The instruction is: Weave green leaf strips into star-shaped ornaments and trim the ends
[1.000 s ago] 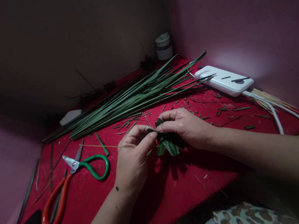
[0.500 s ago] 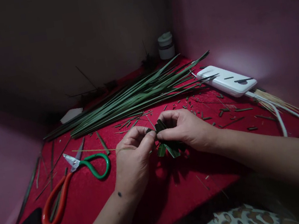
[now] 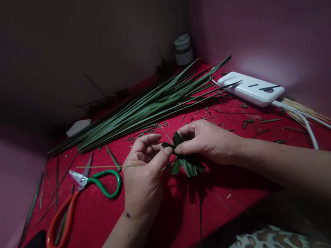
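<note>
Right hand [image 3: 210, 142]: thumb and forefinger pinched on folded leaf piece [image 3: 188, 165], located between the two hands. Left hand [image 3: 142, 174]: thumb tip at the piece, forefinger lifted away from thumb; cannot tell whether it grips. Tan strip [image 3: 100, 166] juts leftward from left hand. Left of that hand, scissors [image 3: 82, 181] on red tabletop [image 3: 99, 222]. Leaf bundle [image 3: 144, 109] beyond both hands; white device [image 3: 242, 90] beyond right hand, rightward.

No text, brand, number or sign can be read; no markings can be made out on the jar [image 3: 184, 57] at one o'clock or scissors [image 3: 82, 180] at eight.
</note>
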Tool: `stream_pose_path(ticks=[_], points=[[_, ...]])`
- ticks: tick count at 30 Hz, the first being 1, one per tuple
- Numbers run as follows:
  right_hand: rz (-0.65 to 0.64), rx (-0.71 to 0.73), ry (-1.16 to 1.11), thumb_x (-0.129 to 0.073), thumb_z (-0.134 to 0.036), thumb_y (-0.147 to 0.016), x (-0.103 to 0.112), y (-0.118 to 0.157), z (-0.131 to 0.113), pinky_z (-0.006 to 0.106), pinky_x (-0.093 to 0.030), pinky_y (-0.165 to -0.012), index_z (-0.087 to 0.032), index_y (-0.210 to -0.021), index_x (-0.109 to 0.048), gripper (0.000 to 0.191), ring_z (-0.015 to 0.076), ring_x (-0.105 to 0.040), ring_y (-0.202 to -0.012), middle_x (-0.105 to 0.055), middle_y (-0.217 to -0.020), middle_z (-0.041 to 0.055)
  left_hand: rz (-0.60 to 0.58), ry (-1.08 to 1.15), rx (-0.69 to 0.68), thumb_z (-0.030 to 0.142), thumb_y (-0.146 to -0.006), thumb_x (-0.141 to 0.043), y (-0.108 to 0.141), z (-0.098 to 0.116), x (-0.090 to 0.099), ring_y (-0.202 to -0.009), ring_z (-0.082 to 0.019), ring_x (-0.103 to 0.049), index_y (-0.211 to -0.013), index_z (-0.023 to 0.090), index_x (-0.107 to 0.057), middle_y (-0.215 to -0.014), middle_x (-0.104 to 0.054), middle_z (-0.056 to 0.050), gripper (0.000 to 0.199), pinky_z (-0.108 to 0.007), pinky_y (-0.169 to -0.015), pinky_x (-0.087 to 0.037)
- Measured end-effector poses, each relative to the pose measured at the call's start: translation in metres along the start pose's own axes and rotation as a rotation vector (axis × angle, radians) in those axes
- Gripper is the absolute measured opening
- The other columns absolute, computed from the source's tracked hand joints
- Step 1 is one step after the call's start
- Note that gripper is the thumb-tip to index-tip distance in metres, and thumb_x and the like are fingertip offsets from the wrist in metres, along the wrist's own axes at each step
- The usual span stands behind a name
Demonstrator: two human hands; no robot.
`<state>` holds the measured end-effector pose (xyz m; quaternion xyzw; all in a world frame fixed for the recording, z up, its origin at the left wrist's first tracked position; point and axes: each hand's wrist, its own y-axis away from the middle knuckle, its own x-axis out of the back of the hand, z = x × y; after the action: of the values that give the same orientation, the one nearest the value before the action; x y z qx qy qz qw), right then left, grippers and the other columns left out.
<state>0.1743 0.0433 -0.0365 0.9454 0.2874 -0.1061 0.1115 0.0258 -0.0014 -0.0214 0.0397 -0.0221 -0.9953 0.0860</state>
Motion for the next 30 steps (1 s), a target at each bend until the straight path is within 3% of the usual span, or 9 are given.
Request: stream_pose_path(ticks=[18, 23, 26, 30], points=[[0.111, 0.173, 0.018, -0.059, -0.009, -0.061, -0.003, 0.001, 0.002, 0.017, -0.032, -0.048, -0.015, -0.067, -0.052, 0.011, 0.0050, -0.041, -0.052, -0.047, -0.059, -0.0065, -0.049, 0.059, -0.023, 0.012, -0.067, -0.073, -0.002, 0.003, -0.001, -0.071, -0.005, -0.059, -0.094, 0.019, -0.062, -0.077, -0.065, 0.003, 0.030, -0.013, -0.068, -0.045], [0.180, 0.163, -0.051, -0.061, -0.012, -0.061, -0.002, -0.001, 0.002, 0.019, -0.035, -0.047, -0.016, -0.067, -0.052, 0.011, 0.0068, -0.044, -0.051, -0.048, -0.058, -0.0063, 0.011, 0.001, -0.005, 0.028, -0.074, -0.069, -0.005, 0.012, 0.003, -0.075, -0.009, -0.060, -0.099, 0.017, -0.062, -0.085, -0.066, -0.001, 0.028, -0.019, -0.075, -0.045], [0.257, 0.186, -0.076, -0.062, -0.012, -0.060, -0.001, -0.004, 0.003, 0.020, -0.036, -0.048, -0.016, -0.065, -0.051, 0.013, 0.0069, -0.045, -0.051, -0.048, -0.058, -0.0061, 0.024, -0.001, -0.019, 0.024, -0.073, -0.069, -0.005, 0.019, 0.010, -0.083, -0.010, -0.060, -0.099, 0.017, -0.061, -0.092, -0.067, -0.003, 0.028, -0.019, -0.078, -0.044], [0.302, 0.211, -0.101, -0.062, -0.013, -0.060, 0.000, -0.005, 0.002, 0.020, -0.035, -0.046, -0.016, -0.065, -0.050, 0.013, 0.0068, -0.045, -0.050, -0.047, -0.058, -0.0060, 0.095, -0.069, -0.115, 0.023, -0.078, -0.064, -0.001, 0.026, 0.013, -0.073, -0.008, -0.056, -0.093, 0.018, -0.063, -0.089, -0.066, -0.002, 0.016, -0.017, -0.067, -0.045]])
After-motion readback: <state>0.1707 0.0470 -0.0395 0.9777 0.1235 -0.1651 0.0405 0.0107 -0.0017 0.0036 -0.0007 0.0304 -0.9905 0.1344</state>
